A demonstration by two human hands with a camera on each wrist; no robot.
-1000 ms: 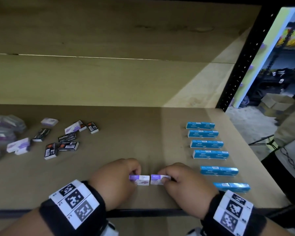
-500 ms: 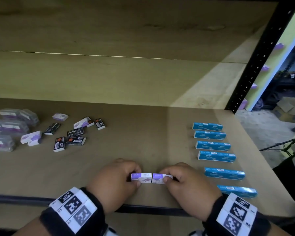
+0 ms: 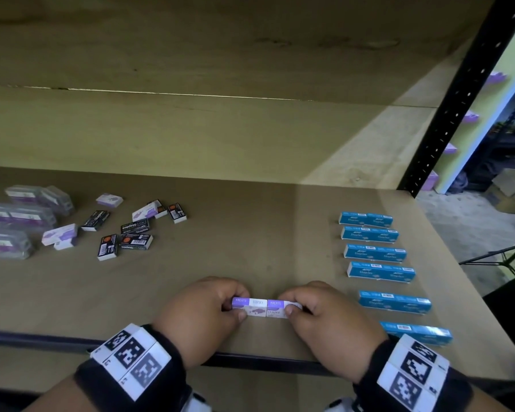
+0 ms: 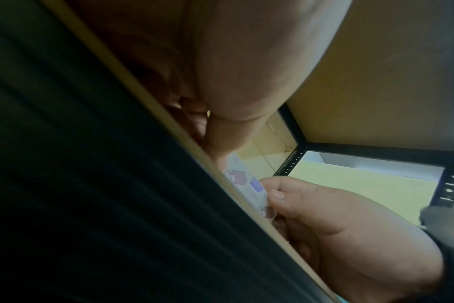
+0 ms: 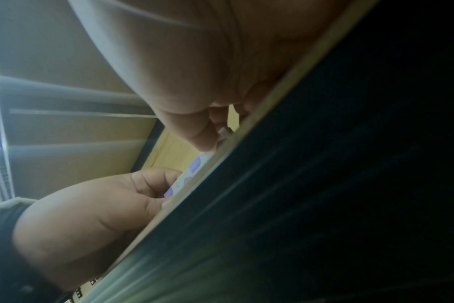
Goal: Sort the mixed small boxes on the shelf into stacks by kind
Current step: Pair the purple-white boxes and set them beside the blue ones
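Observation:
Two small purple-and-white staple boxes lie end to end on the shelf board (image 3: 250, 257) near its front edge. My left hand (image 3: 202, 313) pinches the left box (image 3: 250, 306) between thumb and fingers. My right hand (image 3: 324, 316) pinches the right box (image 3: 277, 307) the same way. The two boxes touch at their inner ends. In the left wrist view the purple-and-white boxes (image 4: 246, 184) show between my left thumb and the right hand (image 4: 324, 225). The right wrist view shows the same boxes (image 5: 192, 172) edge-on beside the left hand (image 5: 104, 215).
A loose mix of black boxes (image 3: 134, 233) and purple-and-white boxes (image 3: 60, 234) lies at the back left, next to clear plastic cases (image 3: 15, 218) at the left edge. Several blue staple boxes (image 3: 378, 251) run in a column down the right side. A black upright (image 3: 458, 99) bounds the shelf's right.
The two boxes, a small gap apart a second ago, now touch end to end. Both hands keep their grip. The head view has shifted a little.

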